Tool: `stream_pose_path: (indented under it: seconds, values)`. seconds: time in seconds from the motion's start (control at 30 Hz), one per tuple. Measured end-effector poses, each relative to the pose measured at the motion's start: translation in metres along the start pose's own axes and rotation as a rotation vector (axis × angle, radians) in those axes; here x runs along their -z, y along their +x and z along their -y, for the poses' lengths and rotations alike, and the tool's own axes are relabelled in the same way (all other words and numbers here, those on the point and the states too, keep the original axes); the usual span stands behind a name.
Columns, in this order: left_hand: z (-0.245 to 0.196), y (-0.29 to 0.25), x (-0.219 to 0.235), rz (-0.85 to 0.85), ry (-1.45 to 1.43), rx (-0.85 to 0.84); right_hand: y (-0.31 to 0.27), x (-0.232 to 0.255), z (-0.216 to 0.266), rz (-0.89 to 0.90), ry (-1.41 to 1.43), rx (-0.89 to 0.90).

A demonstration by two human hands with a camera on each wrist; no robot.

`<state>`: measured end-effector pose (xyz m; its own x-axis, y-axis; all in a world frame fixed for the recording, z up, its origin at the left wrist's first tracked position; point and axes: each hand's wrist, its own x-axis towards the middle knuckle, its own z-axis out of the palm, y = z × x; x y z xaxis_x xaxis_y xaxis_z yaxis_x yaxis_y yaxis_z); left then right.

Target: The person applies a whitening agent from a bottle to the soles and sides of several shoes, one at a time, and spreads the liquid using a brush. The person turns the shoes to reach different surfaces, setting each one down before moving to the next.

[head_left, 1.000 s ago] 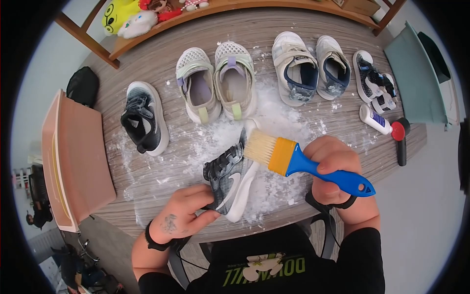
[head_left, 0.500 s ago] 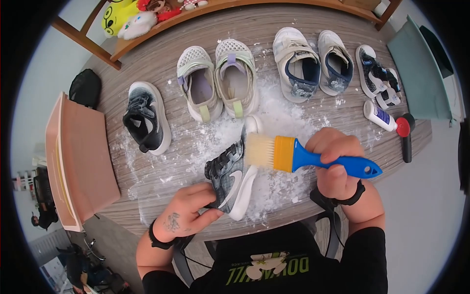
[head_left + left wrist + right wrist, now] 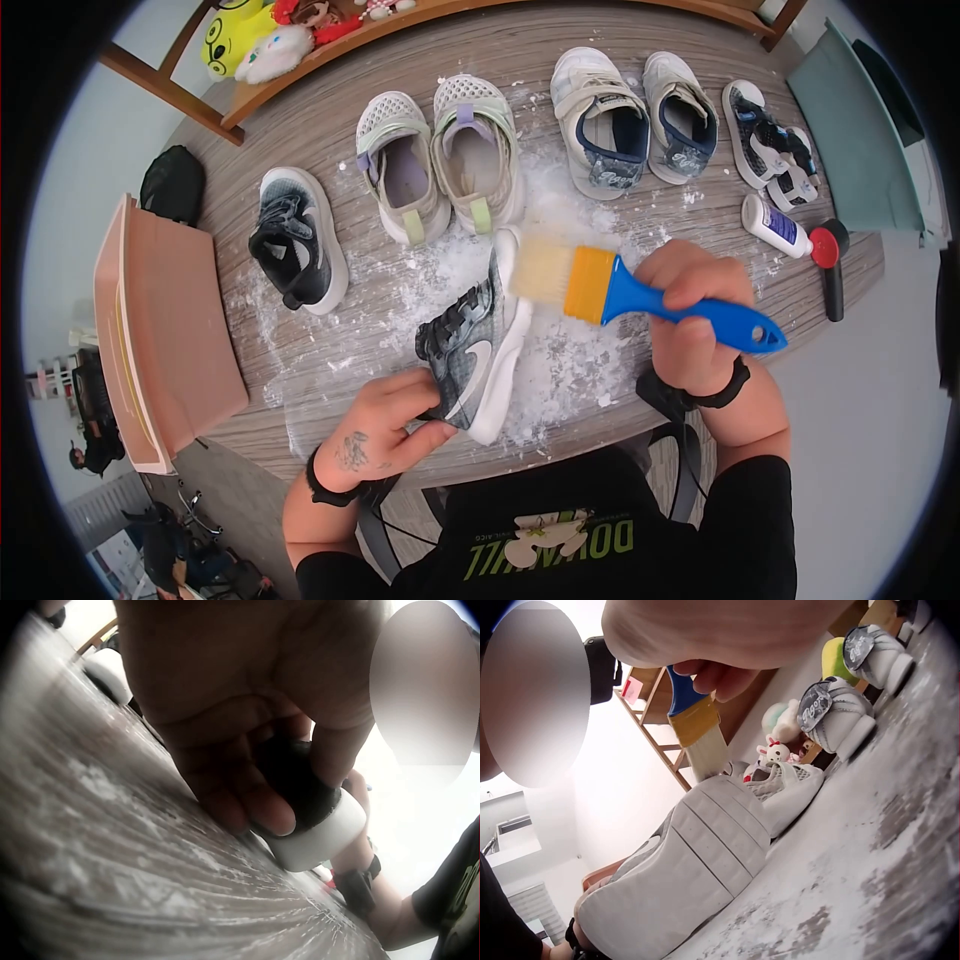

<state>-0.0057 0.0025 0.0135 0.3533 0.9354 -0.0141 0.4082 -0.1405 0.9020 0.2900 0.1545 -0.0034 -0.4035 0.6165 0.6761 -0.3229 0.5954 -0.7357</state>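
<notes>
My left hand [image 3: 385, 425] grips a black and grey sneaker [image 3: 465, 355] by its heel, tilted on its side above the powdery table. Its white sole [image 3: 682, 870] faces the right wrist view, and in the left wrist view fingers and thumb close round the dark heel [image 3: 300, 780]. In my right hand [image 3: 695, 310] is a paint brush [image 3: 640, 295] with a blue handle and yellow ferrule. The pale bristles [image 3: 707, 756] are right at the sneaker's toe edge.
White powder [image 3: 565, 370] covers the table's middle. A matching sneaker [image 3: 297, 240], light slip-on shoes [image 3: 400, 170], cream shoes [image 3: 600, 110] and sandals [image 3: 755, 140] stand beyond. A white bottle [image 3: 775, 225] lies at right; a pink bin [image 3: 170, 340] and teal bin [image 3: 850, 140] flank the table.
The brush has moved along the sneaker's sole edge toward the toe, away from the body, with the right hand. The left hand keeps its hold on the heel.
</notes>
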Motion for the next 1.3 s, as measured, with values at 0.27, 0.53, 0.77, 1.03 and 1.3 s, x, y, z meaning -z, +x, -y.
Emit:
stream_pose_path:
  seconds: [0.27,0.53,0.77,1.03,1.3]
  values:
    - [-0.002,0.000,0.001,0.020,0.007,0.025,0.008,0.002,0.010,0.210,-0.009,0.066]
    - [0.001,-0.002,-0.001,0.009,0.020,0.023,0.000,0.002,-0.001,-0.089,-0.016,-0.016]
    - [-0.004,0.000,0.000,0.003,0.027,0.027,-0.002,0.002,0.003,0.036,0.031,-0.015]
    - [0.001,-0.001,0.000,0.017,0.029,0.026,0.010,-0.008,0.013,0.144,0.020,0.066]
    - [0.002,-0.001,-0.001,0.006,0.006,0.019,0.012,-0.017,0.013,0.249,0.108,0.023]
